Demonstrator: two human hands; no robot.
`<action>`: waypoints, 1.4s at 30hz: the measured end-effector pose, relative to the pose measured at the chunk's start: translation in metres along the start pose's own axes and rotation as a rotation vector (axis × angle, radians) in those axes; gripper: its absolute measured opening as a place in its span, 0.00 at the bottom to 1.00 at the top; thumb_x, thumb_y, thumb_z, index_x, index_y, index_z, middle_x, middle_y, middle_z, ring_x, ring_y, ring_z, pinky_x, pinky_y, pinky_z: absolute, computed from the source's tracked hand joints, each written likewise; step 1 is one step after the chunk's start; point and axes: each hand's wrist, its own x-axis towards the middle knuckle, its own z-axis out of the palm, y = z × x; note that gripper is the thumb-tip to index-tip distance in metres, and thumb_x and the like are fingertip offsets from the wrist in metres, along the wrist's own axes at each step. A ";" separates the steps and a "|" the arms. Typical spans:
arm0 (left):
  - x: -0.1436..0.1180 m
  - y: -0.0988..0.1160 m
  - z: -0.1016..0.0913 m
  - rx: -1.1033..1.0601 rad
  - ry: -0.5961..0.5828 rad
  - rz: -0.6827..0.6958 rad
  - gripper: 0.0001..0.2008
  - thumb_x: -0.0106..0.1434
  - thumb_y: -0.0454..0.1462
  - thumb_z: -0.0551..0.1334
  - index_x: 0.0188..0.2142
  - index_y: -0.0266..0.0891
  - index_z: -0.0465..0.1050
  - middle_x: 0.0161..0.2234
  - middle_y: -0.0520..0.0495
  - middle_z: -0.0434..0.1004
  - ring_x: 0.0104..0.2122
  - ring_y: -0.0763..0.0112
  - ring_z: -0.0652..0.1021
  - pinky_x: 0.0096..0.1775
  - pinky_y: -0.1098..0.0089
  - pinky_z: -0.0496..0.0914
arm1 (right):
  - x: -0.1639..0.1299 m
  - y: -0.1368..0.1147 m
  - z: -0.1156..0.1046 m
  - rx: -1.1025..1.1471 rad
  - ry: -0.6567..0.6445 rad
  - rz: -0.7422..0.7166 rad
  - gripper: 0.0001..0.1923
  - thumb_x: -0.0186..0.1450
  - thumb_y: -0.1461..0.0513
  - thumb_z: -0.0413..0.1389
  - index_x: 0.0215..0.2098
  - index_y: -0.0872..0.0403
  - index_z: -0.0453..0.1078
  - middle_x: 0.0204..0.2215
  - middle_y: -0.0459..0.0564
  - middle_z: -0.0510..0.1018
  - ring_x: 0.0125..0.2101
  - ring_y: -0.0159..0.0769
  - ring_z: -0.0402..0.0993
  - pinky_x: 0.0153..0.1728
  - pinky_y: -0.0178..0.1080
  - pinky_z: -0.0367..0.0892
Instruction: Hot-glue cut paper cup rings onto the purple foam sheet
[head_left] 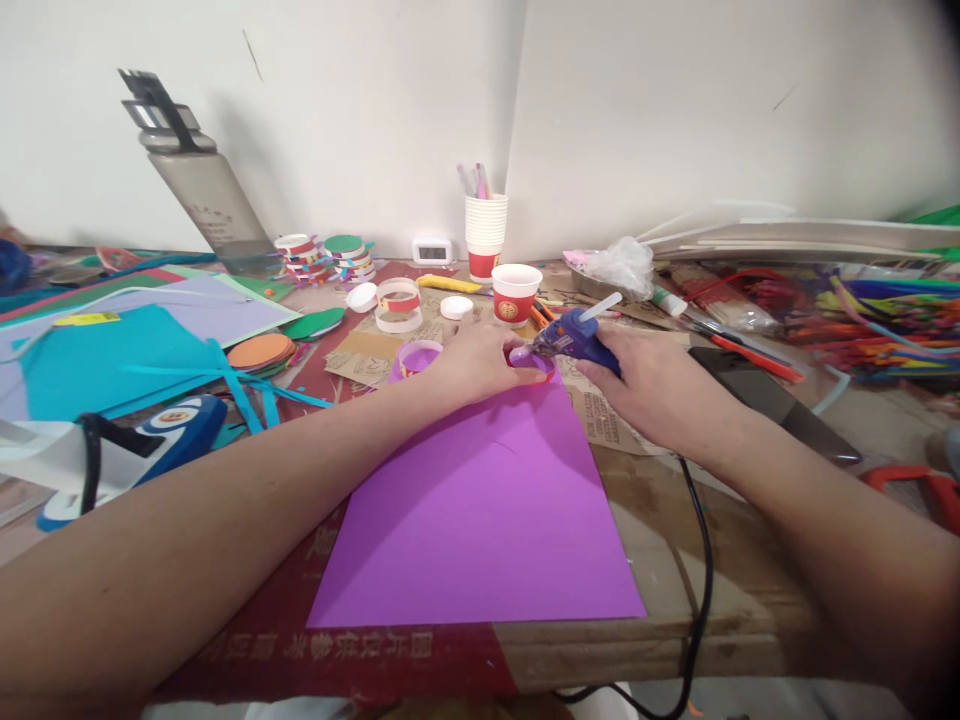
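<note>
My right hand (660, 392) grips a blue hot glue gun (576, 338) with a white glue stick poking out of its back. Its nozzle points left at a small purple ring piece (531, 360) at the far edge of a purple paper sheet (480, 510). My left hand (480, 358) rests on the sheet's far edge and holds that purple piece from the left. A second purple-topped ring (417, 358) lies just left of my left hand. The gun's black cord (701, 560) runs back over the table's near edge.
A red and white paper cup (516, 292) stands behind the hands, with a cup stack (485, 236) further back. Cut paper rings (397, 304), white lids, coloured sheets (112, 360) and a punch tool (127, 450) lie left. Pipe cleaners (885, 320) and scissors (757, 360) lie right. A tall bottle (199, 185) leans at the wall.
</note>
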 end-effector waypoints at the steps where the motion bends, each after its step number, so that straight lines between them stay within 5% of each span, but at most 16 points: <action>1: 0.000 0.000 0.000 0.031 0.001 0.012 0.16 0.55 0.53 0.62 0.32 0.45 0.79 0.35 0.48 0.78 0.44 0.53 0.71 0.48 0.53 0.61 | 0.000 0.000 -0.002 0.005 -0.001 -0.009 0.11 0.68 0.61 0.49 0.45 0.54 0.69 0.41 0.57 0.80 0.43 0.47 0.76 0.40 0.44 0.68; 28: 0.003 -0.002 0.001 0.107 0.028 0.069 0.20 0.54 0.55 0.63 0.31 0.42 0.77 0.34 0.48 0.77 0.41 0.58 0.72 0.46 0.58 0.64 | -0.003 -0.002 -0.010 -0.007 -0.006 0.041 0.09 0.68 0.59 0.47 0.40 0.53 0.68 0.37 0.57 0.80 0.39 0.48 0.76 0.37 0.43 0.66; 35: 0.008 -0.010 -0.023 0.073 0.126 -0.005 0.24 0.57 0.55 0.61 0.43 0.41 0.78 0.42 0.45 0.80 0.44 0.58 0.75 0.47 0.62 0.67 | -0.002 -0.002 -0.011 0.045 0.001 0.035 0.08 0.68 0.60 0.49 0.38 0.53 0.68 0.35 0.55 0.79 0.37 0.46 0.76 0.33 0.41 0.64; 42: -0.002 -0.026 -0.042 0.157 0.111 0.044 0.19 0.61 0.51 0.58 0.35 0.40 0.80 0.36 0.47 0.81 0.40 0.62 0.76 0.43 0.64 0.68 | -0.002 0.003 -0.012 0.017 0.020 0.059 0.11 0.69 0.57 0.47 0.38 0.54 0.67 0.32 0.56 0.78 0.32 0.46 0.74 0.30 0.41 0.60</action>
